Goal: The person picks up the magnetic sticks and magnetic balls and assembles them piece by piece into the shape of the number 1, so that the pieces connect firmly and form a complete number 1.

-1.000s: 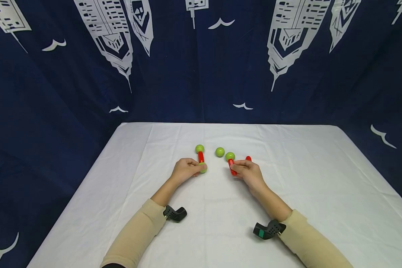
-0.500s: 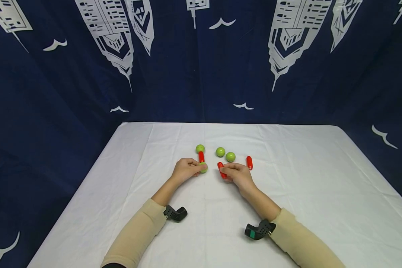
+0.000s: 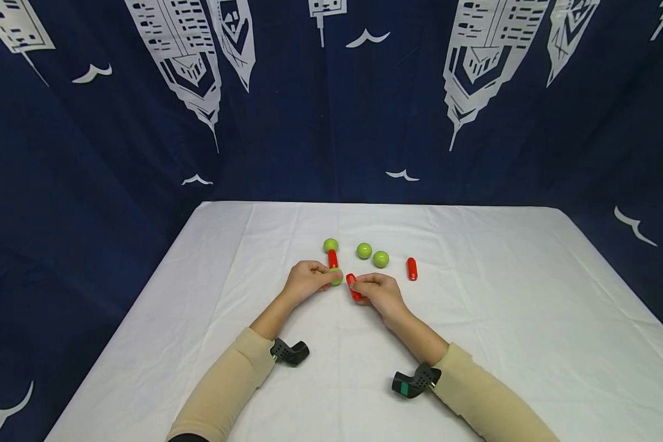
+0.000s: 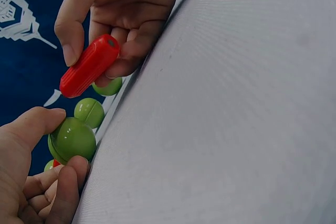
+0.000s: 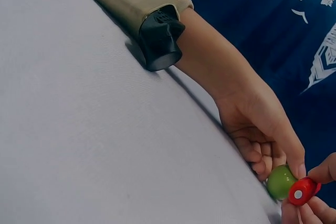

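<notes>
My left hand [image 3: 306, 281] pinches a glossy green ball [image 4: 73, 139] between thumb and fingers. From that ball a red rod [image 3: 333, 258] runs away to a second green ball [image 3: 330, 245], the three in a line on the table. My right hand [image 3: 382, 294] holds another red rod [image 4: 90, 66] between thumb and fingers, tilted, just to the right of the pinched ball. A grey round spot marks one end of this rod in the left wrist view. In that view, rod and ball are slightly apart.
Two loose green balls, a left one [image 3: 364, 250] and a right one [image 3: 381, 259], lie beyond my right hand. Further right lies a single red rod [image 3: 412, 269]. White cloth [image 3: 287, 393] covers the table, and a dark blue printed curtain [image 3: 331, 135] hangs behind it.
My right hand has carried its red rod left and nearer, away from the loose green ball it was beside, towards the left hand. My left hand has stayed in place on its ball.
</notes>
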`<action>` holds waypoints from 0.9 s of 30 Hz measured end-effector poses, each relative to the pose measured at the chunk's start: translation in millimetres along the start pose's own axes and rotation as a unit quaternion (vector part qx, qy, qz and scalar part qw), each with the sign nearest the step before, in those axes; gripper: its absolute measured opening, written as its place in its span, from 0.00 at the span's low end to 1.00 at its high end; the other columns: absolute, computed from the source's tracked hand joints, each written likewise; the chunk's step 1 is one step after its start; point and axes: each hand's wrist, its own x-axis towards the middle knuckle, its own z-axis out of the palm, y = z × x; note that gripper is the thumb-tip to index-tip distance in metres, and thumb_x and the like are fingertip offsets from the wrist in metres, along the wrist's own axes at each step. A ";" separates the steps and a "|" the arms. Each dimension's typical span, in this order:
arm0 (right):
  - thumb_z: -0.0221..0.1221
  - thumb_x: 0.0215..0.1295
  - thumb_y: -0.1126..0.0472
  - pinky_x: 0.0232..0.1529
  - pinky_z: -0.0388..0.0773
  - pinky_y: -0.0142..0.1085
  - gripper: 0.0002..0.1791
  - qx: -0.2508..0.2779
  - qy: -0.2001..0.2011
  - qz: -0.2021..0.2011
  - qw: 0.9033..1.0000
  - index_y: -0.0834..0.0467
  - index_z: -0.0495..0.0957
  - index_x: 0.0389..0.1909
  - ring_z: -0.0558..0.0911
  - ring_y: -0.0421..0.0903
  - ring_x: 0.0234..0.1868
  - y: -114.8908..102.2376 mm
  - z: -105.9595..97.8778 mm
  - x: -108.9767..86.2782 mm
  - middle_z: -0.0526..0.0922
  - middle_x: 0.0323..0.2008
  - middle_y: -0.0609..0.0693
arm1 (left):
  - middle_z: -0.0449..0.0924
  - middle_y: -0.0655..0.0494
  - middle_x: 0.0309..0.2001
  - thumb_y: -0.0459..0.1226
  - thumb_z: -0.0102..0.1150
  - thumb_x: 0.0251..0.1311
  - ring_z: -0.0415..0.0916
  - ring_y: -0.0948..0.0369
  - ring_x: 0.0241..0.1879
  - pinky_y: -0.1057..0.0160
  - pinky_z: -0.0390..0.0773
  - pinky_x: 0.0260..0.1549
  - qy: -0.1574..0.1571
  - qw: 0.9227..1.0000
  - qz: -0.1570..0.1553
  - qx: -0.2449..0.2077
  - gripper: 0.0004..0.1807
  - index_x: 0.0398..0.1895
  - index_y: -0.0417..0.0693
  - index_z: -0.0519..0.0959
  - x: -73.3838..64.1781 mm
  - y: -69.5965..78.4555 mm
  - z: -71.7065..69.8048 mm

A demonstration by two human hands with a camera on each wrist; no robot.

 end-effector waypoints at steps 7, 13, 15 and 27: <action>0.63 0.59 0.69 0.31 0.82 0.31 0.09 -0.030 0.002 0.008 1.000 0.71 0.79 0.39 0.81 0.40 0.26 0.1 7.4 -2.4 0.82 0.30 0.53 | 0.78 0.59 0.17 0.50 0.73 0.50 0.72 0.65 0.19 0.68 0.70 0.23 0.003 1.000 0.010 0.000 0.17 0.26 0.45 0.84 0.3 -1.2 -0.6; 0.63 0.57 0.69 0.30 0.82 0.33 0.09 -0.045 -0.004 0.010 0.999 0.72 0.80 0.36 0.81 0.41 0.25 -3.7 14.2 -7.4 0.82 0.29 0.54 | 0.78 0.59 0.17 0.50 0.71 0.52 0.73 0.65 0.20 0.69 0.72 0.23 0.001 1.000 0.011 -0.004 0.17 0.28 0.45 0.84 0.4 -1.2 -0.4; 0.63 0.57 0.69 0.30 0.82 0.33 0.09 -0.047 -0.005 0.011 0.999 0.72 0.81 0.35 0.81 0.40 0.25 -4.4 16.3 -8.2 0.82 0.28 0.54 | 0.78 0.59 0.17 0.49 0.71 0.53 0.73 0.65 0.20 0.69 0.73 0.23 0.000 1.000 0.012 -0.008 0.17 0.28 0.44 0.84 0.3 -1.5 -0.2; 0.63 0.55 0.69 0.27 0.82 0.31 0.08 -0.043 0.007 0.026 0.999 0.73 0.81 0.33 0.80 0.39 0.23 -6.3 25.1 -8.5 0.81 0.24 0.52 | 0.77 0.59 0.17 0.48 0.70 0.54 0.72 0.65 0.20 0.69 0.71 0.24 0.004 1.000 0.020 -0.019 0.17 0.27 0.43 0.84 -0.5 -1.8 0.3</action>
